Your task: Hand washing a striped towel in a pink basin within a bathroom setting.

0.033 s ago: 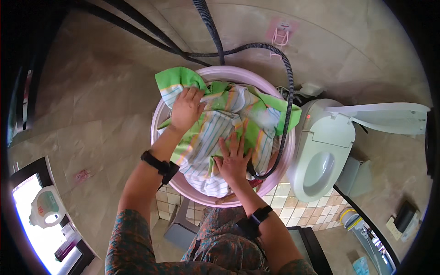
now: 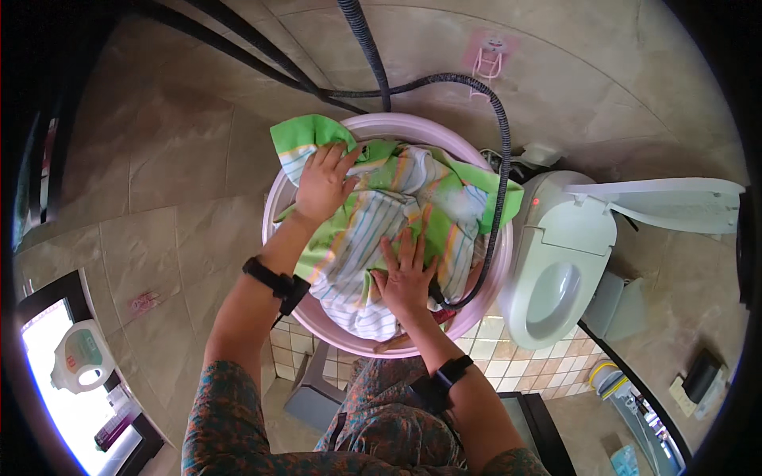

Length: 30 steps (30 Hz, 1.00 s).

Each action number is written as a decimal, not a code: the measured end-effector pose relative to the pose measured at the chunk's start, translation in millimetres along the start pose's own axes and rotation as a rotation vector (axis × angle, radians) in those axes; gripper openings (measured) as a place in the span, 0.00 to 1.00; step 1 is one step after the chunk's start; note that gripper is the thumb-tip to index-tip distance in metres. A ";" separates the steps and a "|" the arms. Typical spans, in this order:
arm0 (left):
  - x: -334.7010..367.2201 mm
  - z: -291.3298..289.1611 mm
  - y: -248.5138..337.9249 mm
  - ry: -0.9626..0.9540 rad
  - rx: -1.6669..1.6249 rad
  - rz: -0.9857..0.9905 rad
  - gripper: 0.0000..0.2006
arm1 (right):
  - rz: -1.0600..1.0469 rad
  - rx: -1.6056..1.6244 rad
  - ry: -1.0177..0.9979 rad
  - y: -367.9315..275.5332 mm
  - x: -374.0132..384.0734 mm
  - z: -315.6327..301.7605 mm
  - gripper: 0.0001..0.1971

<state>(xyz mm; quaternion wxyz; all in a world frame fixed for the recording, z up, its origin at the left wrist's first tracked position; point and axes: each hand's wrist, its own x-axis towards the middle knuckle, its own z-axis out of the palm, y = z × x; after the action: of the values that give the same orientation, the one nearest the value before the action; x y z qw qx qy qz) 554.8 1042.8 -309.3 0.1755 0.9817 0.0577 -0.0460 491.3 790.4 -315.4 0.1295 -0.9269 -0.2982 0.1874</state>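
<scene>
In the head view, the striped, green-edged cloth lies bunched inside the pink tub. The left hand rests open on its far left part; the right hand presses nearer, fingers spread. Against the earlier frame, hardly anything differs, so the handling seems no further along.

Pink tub, striped green-and-white cloth inside
</scene>
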 end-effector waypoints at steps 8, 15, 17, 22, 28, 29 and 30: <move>-18.4 41.1 -17.1 -0.309 0.136 -0.150 0.45 | -0.009 0.007 0.020 -3.5 -2.0 0.7 0.38; -13.1 63.7 -35.3 -0.528 -0.203 -0.333 0.50 | 0.006 0.020 0.002 -1.0 0.8 0.7 0.38; -10.2 65.0 -42.3 -0.567 -0.189 -0.333 0.50 | -0.003 0.034 0.012 -3.9 1.3 3.5 0.37; 0.4 60.0 -32.0 -0.647 -0.136 -0.366 0.51 | 0.002 0.018 0.017 -0.9 1.1 4.4 0.37; -13.3 47.7 -19.8 -0.434 -0.003 -0.295 0.42 | -0.056 0.091 -0.007 -0.5 4.2 6.3 0.37; -24.4 43.9 -1.7 -0.340 -0.009 -0.267 0.36 | -0.079 0.101 0.002 4.7 4.8 5.6 0.36; -38.2 36.3 21.5 -0.340 -0.013 -0.270 0.36 | -0.098 0.107 0.012 12.6 2.6 2.8 0.34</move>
<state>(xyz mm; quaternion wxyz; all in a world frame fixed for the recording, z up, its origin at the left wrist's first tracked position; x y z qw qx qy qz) 517.3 1006.3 -331.7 0.1810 0.9421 0.1585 -0.2336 498.5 782.4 -323.0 0.1896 -0.9041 -0.3318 0.1912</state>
